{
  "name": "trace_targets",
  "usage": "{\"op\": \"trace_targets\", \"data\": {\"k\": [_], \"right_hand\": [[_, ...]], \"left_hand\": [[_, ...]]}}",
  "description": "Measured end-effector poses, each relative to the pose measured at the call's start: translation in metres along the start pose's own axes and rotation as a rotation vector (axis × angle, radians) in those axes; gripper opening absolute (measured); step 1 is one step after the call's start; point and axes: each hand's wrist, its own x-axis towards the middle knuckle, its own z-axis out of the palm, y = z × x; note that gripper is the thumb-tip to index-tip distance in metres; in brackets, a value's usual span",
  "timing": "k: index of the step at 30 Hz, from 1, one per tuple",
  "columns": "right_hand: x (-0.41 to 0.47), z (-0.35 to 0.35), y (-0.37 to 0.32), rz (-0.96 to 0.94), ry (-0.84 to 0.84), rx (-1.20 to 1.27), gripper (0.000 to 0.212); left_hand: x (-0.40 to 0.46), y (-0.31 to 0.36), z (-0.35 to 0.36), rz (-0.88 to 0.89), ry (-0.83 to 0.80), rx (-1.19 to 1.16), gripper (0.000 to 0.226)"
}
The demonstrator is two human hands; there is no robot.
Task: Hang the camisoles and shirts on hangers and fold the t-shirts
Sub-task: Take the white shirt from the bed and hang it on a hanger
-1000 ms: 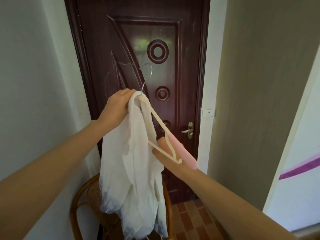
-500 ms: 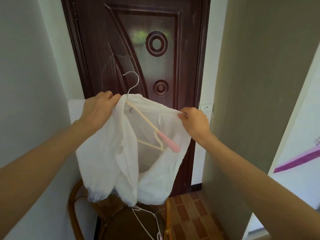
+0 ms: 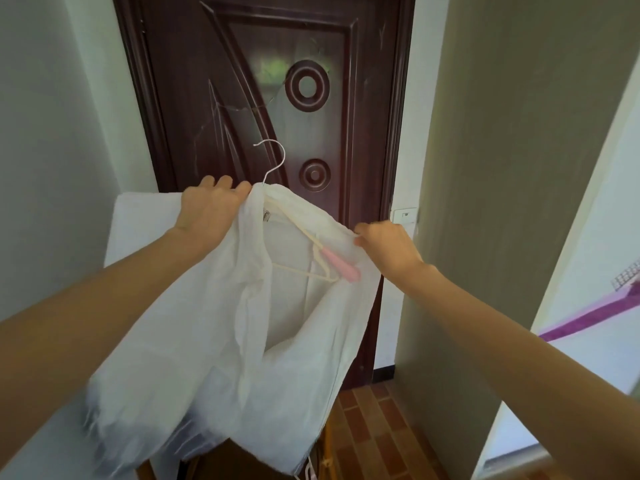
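My left hand (image 3: 211, 216) grips the shirt (image 3: 221, 323) at the hanger (image 3: 304, 240) neck; my right hand (image 3: 388, 247) pinches its shoulder edge. The fabric looks thin and limp, so I hold it at seams.

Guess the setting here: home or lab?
Likely a home hallway: a dark carved wooden door, brick-pattern floor tiles, and a wall switch beside the door frame.

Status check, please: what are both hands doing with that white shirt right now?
Left hand grips shirt at hanger neck. Right hand pinches shirt's shoulder edge. Nothing in the way.
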Motion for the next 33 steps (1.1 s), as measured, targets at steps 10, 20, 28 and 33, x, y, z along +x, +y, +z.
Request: {"op": "trace_targets", "data": {"k": [10,20,28,33], "right_hand": [[-0.003,0.022,0.010,0.547,-0.068,1.076,0.010],[-0.002,0.026,0.027,0.070,0.043,0.172,0.024],[-0.003,0.015,0.013,0.065,0.077,-0.095,0.037],[-0.009,-0.006,-0.019,0.134,0.217,0.267,0.023]], "left_hand": [[-0.013,-0.003,0.027,-0.077,-0.016,-0.185,0.035],[-0.025,0.004,0.030,0.017,-0.045,-0.033,0.048],[-0.018,0.016,0.043,0.046,-0.088,0.092,0.053],[-0.019,0.023,0.042,0.001,-0.152,0.190,0.032]]}}
